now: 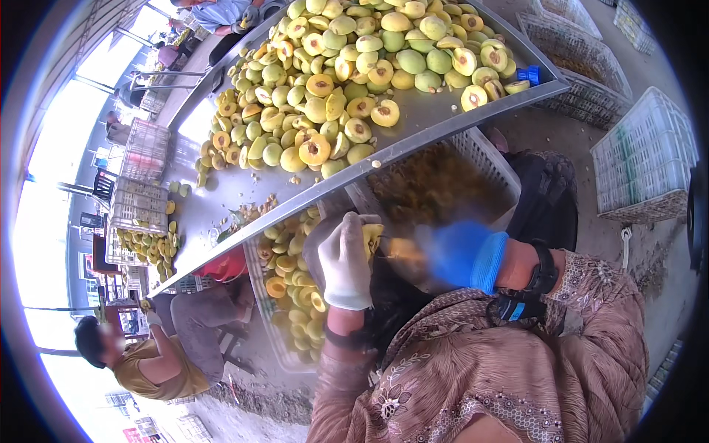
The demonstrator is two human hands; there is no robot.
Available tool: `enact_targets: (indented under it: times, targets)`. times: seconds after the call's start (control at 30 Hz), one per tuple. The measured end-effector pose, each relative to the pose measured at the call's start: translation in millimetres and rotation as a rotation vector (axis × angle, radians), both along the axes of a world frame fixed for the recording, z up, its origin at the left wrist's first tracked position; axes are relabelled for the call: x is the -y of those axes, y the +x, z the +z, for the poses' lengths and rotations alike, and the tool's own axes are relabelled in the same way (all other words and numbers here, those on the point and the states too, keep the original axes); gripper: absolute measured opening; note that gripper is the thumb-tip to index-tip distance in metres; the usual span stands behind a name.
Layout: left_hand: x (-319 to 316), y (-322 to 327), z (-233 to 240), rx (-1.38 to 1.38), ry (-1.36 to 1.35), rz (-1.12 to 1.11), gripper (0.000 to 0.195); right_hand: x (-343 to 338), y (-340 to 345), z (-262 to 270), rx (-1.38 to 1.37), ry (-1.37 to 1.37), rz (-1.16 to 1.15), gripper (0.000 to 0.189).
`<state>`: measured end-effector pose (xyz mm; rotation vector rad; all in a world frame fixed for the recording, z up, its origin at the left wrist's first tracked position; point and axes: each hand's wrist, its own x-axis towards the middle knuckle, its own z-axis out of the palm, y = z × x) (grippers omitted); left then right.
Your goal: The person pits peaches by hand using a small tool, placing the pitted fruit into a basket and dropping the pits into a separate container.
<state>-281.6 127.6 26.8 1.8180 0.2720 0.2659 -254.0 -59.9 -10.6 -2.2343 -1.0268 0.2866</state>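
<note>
My left hand, in a white glove, holds a piece of yellow stone fruit above my lap. Close to its right is my right hand, in a blue glove and smeared by motion. From the blue fingers a blurred orange-yellow object sticks out towards the fruit; it looks like a tool handle, but its working end is unclear. Beyond both hands, a metal-topped table bears a heap of halved yellow-green stone fruit, several with brown hollows or stones showing.
Under the table edge, one plastic crate contains fruit halves and another crate contains brownish, blurred matter. White crates stand on the right. A blue cap-like object lies in the table corner. A seated co-worker works at left; another person sits beyond.
</note>
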Motion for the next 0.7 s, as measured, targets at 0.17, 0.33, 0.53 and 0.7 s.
enact_targets:
  times: [0.17, 0.33, 0.53, 0.7]
  targets:
    - [-12, 6, 6, -0.335, -0.129, -0.196, 0.045, -3, 1, 2, -0.069, -0.185, 0.036, 0.029]
    - [-1, 1, -11, -0.118, -0.011, 0.078, 0.050, -23, -3, -47, -0.229, 0.043, 0.047, 0.028]
    - [-22, 4, -4, -0.356, -0.095, -0.207, 0.054, -23, -5, -50, -0.129, -0.181, 0.117, 0.029]
    - [-22, 11, 3, -0.304, -0.181, -0.200, 0.061, -29, 0, -30, -0.288, -0.061, 0.039, 0.030]
